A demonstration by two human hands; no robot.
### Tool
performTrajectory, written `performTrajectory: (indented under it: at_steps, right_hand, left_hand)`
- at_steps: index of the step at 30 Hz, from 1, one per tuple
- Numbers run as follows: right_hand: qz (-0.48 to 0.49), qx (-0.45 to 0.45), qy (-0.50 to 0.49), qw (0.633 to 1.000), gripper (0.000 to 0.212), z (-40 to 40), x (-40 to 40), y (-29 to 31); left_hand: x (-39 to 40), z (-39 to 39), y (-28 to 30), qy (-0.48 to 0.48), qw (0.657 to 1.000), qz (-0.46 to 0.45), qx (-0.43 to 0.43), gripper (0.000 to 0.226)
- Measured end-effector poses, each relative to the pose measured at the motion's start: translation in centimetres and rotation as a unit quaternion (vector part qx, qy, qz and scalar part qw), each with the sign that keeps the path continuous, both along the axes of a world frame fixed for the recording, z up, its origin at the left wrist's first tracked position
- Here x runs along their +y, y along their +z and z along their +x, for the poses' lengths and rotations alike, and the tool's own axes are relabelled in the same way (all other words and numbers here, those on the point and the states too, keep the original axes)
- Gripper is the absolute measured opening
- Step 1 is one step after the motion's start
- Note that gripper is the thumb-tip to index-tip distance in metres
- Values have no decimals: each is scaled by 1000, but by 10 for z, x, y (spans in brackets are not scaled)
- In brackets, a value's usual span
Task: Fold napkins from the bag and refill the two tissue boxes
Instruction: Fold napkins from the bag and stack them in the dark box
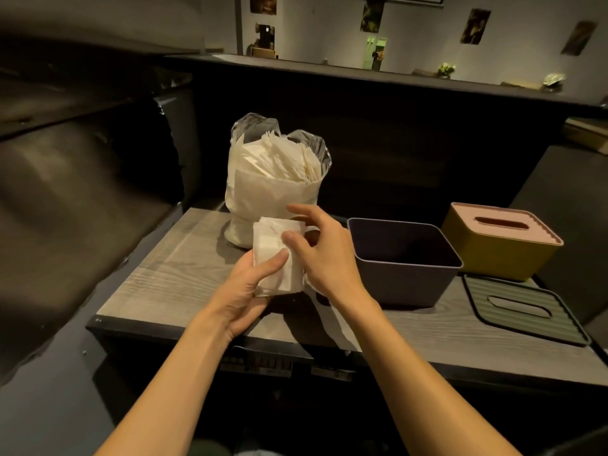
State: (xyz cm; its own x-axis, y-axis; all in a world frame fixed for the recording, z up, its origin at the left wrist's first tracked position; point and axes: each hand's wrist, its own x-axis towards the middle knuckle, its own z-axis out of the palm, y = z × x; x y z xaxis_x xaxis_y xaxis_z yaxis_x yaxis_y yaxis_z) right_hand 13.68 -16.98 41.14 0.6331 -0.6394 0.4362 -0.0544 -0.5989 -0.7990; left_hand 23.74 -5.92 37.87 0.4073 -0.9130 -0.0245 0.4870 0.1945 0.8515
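Note:
A clear plastic bag (pixel 276 179) stuffed with white napkins stands at the back of the wooden table (pixel 171 278). In front of it my left hand (pixel 250 291) grips a stack of folded white napkins (pixel 276 255) from below, thumb across its face. My right hand (pixel 324 255) touches the stack's right side with thumb and fingers spread. To the right sits an open dark purple tissue box (pixel 404 261), lid off and nothing visible inside. Behind it stands a yellow tissue box (pixel 500 245) closed with a pink slotted lid.
A green ribbed lid (pixel 523 307) with an oval slot lies flat on the table's right end. A dark counter wall rises behind the table. Dark cushioned seating fills the left side. The table's front edge runs below my wrists.

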Motion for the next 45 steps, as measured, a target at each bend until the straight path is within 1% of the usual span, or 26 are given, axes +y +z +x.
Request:
performTrajectory:
  at_steps: [2,4,5,9,12,15,18,21,23,25,28,31,33,35,38,41,45]
  right_hand:
    - [-45,41,9,998,42,1,0,1]
    - [-106,67,-4,992,40,2,0,2]
    - [-135,64,-19,989,37,3,0,5]
    - [-219,7,-84,972,26,14,-8,33]
    - [-281,21,-143,949,27,34,-25,62]
    - [-306,97,-177,930,34,56,-43,84]
    - [-311,168,-188,916,30,68,-56,89]
    - [-326,176,-200,907,28,70,-60,89]
    - [-347,157,-209,901,29,69,-60,90]
    - [-347,118,-209,907,29,68,-59,95]
    - [-317,60,-209,923,27,64,-59,106]
    - [-288,50,-200,935,26,63,-60,111]
    - [-283,59,-187,939,26,63,-62,111]
    - [-268,81,-160,947,26,65,-65,111]
    - [-222,49,-132,965,24,71,-69,115]
    - [-206,31,-112,972,23,78,-71,122]
    - [-170,-53,-130,975,21,85,-73,136]
  left_hand:
    - [-2,-1,-1,5,1000,-1,-3,42]
    - [-4,1,-5,21,1000,-4,-1,39]
    - [-5,1,-6,30,1000,-4,0,38]
    - [-7,1,-8,33,999,10,-8,35]
    - [-7,1,-8,22,999,30,-15,42]
    - [-6,0,-8,22,999,41,-18,40]
    - [-4,-3,-6,21,998,44,-36,31]
    - [-4,-3,-3,16,998,42,-38,30]
    - [-4,-3,-2,14,999,42,-31,28]
    - [-5,-2,-3,17,999,41,-19,28]
    - [-6,-1,-3,30,999,33,18,32]
    - [-7,-1,-2,52,997,24,48,25]
    - [-7,-1,-1,62,996,23,58,23]
    - [-6,0,-1,64,996,27,62,27]
    - [-6,1,-2,61,996,35,61,30]
    - [-7,0,-2,65,996,34,54,30]
    - [-7,-1,-1,65,997,31,41,28]
